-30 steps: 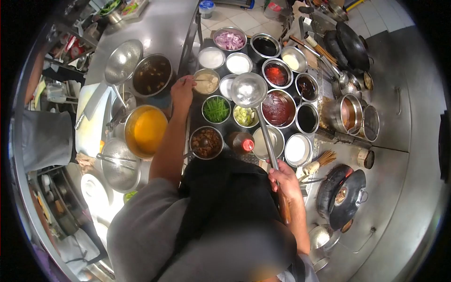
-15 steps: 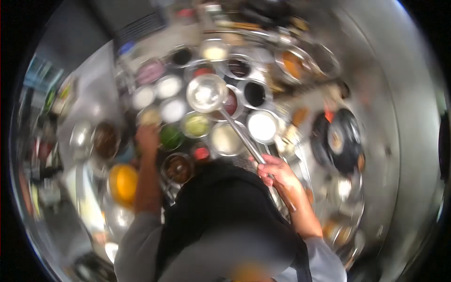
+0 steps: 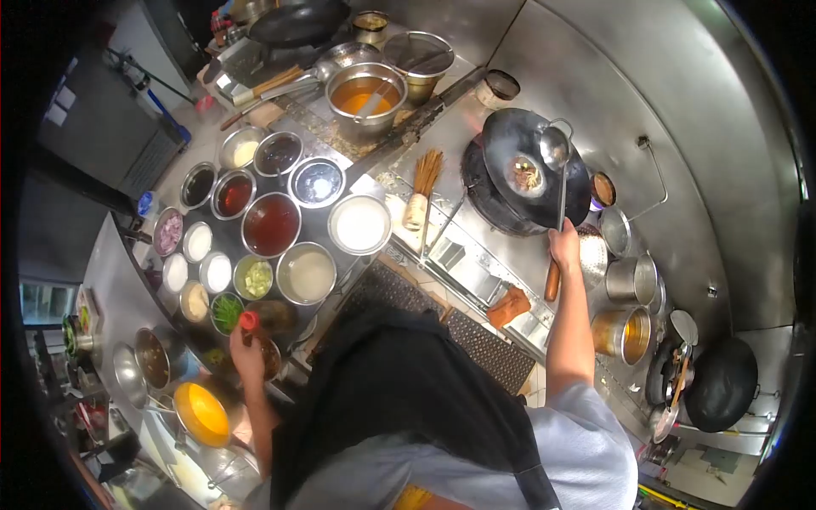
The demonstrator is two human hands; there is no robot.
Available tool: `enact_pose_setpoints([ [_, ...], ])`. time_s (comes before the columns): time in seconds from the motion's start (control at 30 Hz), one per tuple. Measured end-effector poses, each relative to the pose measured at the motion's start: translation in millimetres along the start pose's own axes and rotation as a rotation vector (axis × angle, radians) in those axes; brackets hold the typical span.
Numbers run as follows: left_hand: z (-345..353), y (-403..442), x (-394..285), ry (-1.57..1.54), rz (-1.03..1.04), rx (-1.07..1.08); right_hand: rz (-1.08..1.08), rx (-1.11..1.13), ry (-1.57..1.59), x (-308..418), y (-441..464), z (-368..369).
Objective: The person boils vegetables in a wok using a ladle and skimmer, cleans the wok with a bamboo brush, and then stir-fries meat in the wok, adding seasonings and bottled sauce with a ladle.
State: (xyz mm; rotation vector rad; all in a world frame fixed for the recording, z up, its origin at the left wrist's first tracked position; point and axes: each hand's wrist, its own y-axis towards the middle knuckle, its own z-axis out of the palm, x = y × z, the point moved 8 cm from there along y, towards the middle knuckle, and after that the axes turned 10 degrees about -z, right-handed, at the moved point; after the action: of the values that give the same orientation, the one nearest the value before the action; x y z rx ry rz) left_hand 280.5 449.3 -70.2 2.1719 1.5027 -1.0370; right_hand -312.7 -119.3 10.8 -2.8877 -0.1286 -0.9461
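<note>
My right hand [image 3: 564, 246] is closed round the long handle of a metal ladle [image 3: 555, 146]. The ladle's bowl hangs over the far side of a black wok [image 3: 571, 191], and a small heap of food [image 3: 527, 175] lies in the wok. At the lower left, my left hand [image 3: 247, 357] is closed at the top of a red-capped bottle [image 3: 249, 320], its fingers partly hidden. Beside that bottle are a bowl of chopped greens [image 3: 227, 312] and a bowl of brown sauce [image 3: 270, 359], partly covered by my hand.
Several metal bowls of sauces, such as a red one [image 3: 271, 224], fill the left counter. A pot of orange liquid [image 3: 365, 98] stands at the back. Between counter and wok are a bamboo brush [image 3: 425, 183] and an orange cloth [image 3: 508, 308]. Pots [image 3: 631, 279] line the right side.
My view has turned right. The ladle in my right hand has gone from above the sauce bowls to the wok. My left hand has moved from a small bowl to the red-capped bottle.
</note>
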Motion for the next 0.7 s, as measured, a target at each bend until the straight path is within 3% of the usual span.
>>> enact_pose_setpoints([
  [0.13,55,-15,52,-0.202,-0.148,-0.042,-0.074,-0.019,-0.315,-56,48,5],
  [0.17,56,-31,23,-0.260,-0.253,-0.028,-0.099,-0.030,-0.305,-61,50,9],
  [0.27,63,-42,3,-0.215,-0.215,-0.250,-0.178,0.045,-0.196,-83,57,8],
  [0.3,72,-39,-1,-0.521,-0.091,-0.227,-0.201,0.089,-0.148,-94,55,6],
  [0.43,75,-49,-21,-0.158,-0.251,-0.454,-0.428,-0.111,-0.456,-111,68,-5],
  [0.57,89,-40,-18,-0.315,-0.245,-0.612,-0.014,0.359,0.293,-100,62,-4],
  [0.7,87,-32,-22,-0.421,-0.146,-0.640,0.469,0.314,1.206,-110,43,6],
])
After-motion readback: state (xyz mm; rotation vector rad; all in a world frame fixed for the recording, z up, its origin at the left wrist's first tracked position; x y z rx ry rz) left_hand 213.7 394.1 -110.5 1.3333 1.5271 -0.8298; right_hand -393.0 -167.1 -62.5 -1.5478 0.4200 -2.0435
